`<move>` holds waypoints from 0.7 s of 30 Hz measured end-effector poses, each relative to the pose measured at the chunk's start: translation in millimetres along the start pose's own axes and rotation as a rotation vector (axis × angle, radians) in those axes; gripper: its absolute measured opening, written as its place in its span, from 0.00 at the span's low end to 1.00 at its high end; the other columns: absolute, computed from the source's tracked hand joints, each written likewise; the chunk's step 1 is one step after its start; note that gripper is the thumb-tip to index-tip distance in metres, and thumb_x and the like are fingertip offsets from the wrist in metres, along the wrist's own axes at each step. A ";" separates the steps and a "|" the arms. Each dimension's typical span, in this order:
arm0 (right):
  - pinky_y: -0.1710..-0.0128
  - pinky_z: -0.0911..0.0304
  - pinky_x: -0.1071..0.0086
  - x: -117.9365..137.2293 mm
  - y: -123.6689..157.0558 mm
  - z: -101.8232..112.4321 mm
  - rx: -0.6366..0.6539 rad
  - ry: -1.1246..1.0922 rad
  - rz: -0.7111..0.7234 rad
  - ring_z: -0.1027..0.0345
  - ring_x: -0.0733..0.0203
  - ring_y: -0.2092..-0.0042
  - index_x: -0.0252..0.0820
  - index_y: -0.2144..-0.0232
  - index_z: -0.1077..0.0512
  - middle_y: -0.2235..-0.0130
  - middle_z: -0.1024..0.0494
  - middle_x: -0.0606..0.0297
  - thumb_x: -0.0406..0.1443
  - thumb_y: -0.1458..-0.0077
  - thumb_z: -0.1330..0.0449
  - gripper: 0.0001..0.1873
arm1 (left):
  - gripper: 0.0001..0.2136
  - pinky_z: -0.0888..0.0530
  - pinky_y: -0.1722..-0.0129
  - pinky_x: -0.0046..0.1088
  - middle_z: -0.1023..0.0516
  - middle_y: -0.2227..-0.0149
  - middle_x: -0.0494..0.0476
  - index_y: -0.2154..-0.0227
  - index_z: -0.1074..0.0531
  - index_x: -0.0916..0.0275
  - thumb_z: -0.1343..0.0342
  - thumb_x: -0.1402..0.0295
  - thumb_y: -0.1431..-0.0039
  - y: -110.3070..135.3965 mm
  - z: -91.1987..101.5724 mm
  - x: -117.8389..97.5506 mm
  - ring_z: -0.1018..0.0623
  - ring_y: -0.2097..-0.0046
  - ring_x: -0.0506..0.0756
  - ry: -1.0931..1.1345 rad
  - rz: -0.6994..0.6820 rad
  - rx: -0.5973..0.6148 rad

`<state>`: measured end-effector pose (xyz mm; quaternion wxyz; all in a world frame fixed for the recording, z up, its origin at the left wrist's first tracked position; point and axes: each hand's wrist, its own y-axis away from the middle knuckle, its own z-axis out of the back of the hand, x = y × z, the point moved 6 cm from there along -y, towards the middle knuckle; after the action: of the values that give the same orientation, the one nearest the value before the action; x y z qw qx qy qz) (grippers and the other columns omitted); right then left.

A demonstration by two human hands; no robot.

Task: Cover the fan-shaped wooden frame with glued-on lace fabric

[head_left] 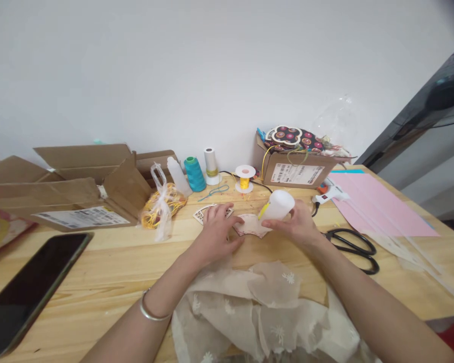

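My right hand (293,227) grips a white squeeze bottle (282,202), tipped over so its yellow nozzle end points down. Below that end lies a small fan-shaped fabric piece (251,227) with a reddish patterned edge. My left hand (219,232) rests palm down at this piece's left side, its fingers apart. Partly under those fingers is a fan-shaped wooden cutout (202,214) with a lattice pattern. Sheer beige fabric (249,297) with embroidered white flowers lies crumpled between my forearms.
Behind stand a teal thread cone (195,174), a white spool (211,169), a yellow thread spool (244,180) and a filled cardboard box (298,169). An open box (71,196) and a phone (34,292) are left. Black scissors (353,247), a glue gun (331,194) and pink sheets (382,204) lie right.
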<state>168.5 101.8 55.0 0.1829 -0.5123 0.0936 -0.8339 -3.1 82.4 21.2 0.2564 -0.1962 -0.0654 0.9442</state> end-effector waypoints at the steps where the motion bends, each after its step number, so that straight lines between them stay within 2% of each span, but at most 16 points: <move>1: 0.71 0.38 0.69 -0.3 0.0 0.4 0.007 -0.003 0.000 0.36 0.61 0.71 0.39 0.76 0.32 0.73 0.29 0.65 0.42 0.69 0.34 0.17 | 0.14 0.48 0.49 0.48 0.43 0.47 0.59 0.61 0.31 0.55 0.47 0.61 0.52 0.1 0.2 0.1 0.44 0.46 0.63 0.000 0.003 -0.003; 8: 0.71 0.38 0.69 -4.0 0.0 1.9 0.019 -0.053 -0.030 0.35 0.60 0.70 0.39 0.76 0.31 0.74 0.28 0.65 0.43 0.69 0.33 0.18 | 0.15 0.48 0.48 0.48 0.42 0.48 0.60 0.60 0.31 0.55 0.47 0.60 0.53 0.3 1.5 -0.2 0.44 0.46 0.63 0.025 0.006 0.008; 21: 0.69 0.37 0.68 -6.0 -0.5 0.6 0.024 -0.086 -0.041 0.34 0.59 0.69 0.39 0.75 0.31 0.73 0.27 0.65 0.42 0.69 0.33 0.17 | 0.23 0.52 0.48 0.52 0.44 0.47 0.61 0.58 0.33 0.54 0.44 0.53 0.59 1.3 -2.3 1.7 0.46 0.46 0.66 0.033 0.010 0.073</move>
<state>171.4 104.7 50.5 0.1760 -0.5472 0.0651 -0.8157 -4.1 82.2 18.2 0.2596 -0.2026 -0.0257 0.9439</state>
